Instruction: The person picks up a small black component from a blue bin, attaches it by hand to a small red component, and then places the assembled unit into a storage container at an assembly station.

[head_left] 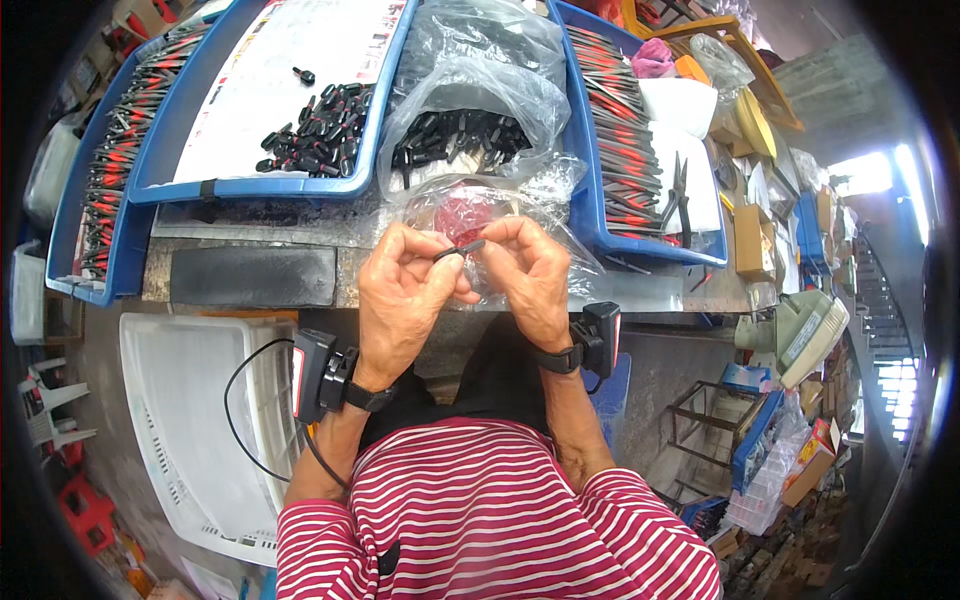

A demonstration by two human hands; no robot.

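Observation:
Between my two hands, just above the near edge of the workbench, is a small slender black piece (460,250). One end is pinched in the fingers of my left hand (402,290). My right hand (532,275) is closed on the other end with thumb and fingertips. Whether it is one part or two fitted together I cannot tell. Beyond my fingers, a red round thing (466,212) shows through crumpled clear plastic. Behind it a clear plastic bag (470,75) gapes towards me, with many small black parts (455,138) in its mouth.
A blue tray (250,190) holds a pile of black parts (325,130) on white paper. Further blue trays hold slim black-and-red pieces (120,150) at left and similar pieces (615,130) at right, beside black-handled pliers (678,200). A dark flat block (253,277) lies near the bench edge.

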